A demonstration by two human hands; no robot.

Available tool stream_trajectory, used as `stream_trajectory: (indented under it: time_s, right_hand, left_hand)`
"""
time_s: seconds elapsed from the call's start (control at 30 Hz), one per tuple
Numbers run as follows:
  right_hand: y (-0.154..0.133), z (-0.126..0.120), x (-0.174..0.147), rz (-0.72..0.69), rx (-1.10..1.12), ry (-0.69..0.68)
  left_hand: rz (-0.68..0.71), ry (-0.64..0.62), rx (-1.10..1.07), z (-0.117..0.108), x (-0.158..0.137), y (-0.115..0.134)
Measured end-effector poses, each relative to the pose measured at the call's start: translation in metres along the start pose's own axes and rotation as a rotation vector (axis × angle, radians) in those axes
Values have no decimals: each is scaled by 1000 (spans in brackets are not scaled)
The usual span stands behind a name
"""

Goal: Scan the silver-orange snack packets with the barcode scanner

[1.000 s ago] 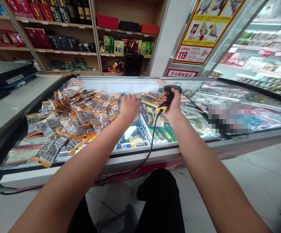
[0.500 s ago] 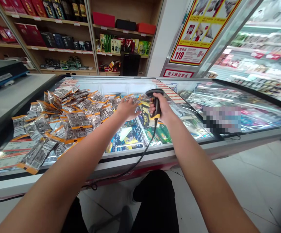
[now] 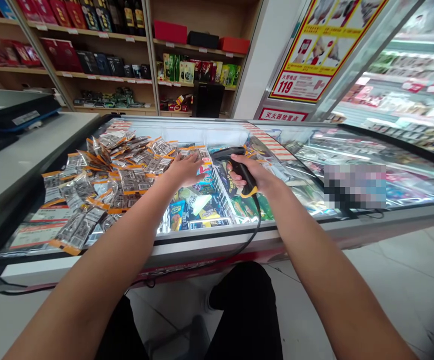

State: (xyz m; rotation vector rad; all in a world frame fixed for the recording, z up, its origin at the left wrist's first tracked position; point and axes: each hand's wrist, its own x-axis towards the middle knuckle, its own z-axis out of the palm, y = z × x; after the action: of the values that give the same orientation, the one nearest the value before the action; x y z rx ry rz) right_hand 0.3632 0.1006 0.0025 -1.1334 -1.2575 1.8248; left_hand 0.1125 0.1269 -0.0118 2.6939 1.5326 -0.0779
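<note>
My right hand [image 3: 252, 172] is wrapped round the handle of a black and yellow barcode scanner [image 3: 247, 181], its head tilted to the left above the glass-topped freezer [image 3: 217, 235]. A black cable [image 3: 256, 220] hangs from the base of the handle. My left hand [image 3: 186, 170] lies palm down with its fingers apart at the right edge of a heap of small clear packets with orange ends [image 3: 122, 177]. Whether its fingertips touch a packet I cannot tell. Through the glass show colourful bags [image 3: 201, 205] and a white wire divider [image 3: 220, 192].
Wooden shelves [image 3: 107, 76] with boxes, bottles and bags stand behind the freezer. A counter [image 3: 51, 140] carrying a dark device is at the left. To the right, the freezer top bears a blurred-out patch [image 3: 355, 186]. A dark stool-like leg [image 3: 199, 335] stands near my feet.
The scanner has tilted over to the left and come down slightly in my right hand. My left hand has moved a little left, towards the packets. The view has shifted slightly.
</note>
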Motion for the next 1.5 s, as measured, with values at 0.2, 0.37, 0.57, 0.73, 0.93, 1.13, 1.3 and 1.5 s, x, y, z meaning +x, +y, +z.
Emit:
stream_trajectory:
  time_s: [0.2,0.37,0.57,0.73,0.93,1.13,1.3,1.5]
  right_hand:
    - [1,-4,-1,5,-34,-15]
    - [-2,0,-2,-81,68,66]
    - [-11,-18,11,-445,351,515]
    - [-7,-43,22,-558,404,634]
    - [-6,-40,14,-493,412,533]
    - [-13,-21,-8,-107,280,244]
    - [-11,-14,-14,34,72,37]
    - [-5,-13,-11,41,-33,-57]
  left_hand:
    - [-15,-25,-25,-4,-1,0]
    - [-33,55,65,-4,-3,3]
    - [-121,305,147,-7,5,40]
    - [40,144,-95,-4,60,76]
    - [64,144,-98,3,89,81]
    - [113,138,52,-1,50,54]
    - [81,107,119,-1,18,29]
    - [42,77,101,-1,6,23]
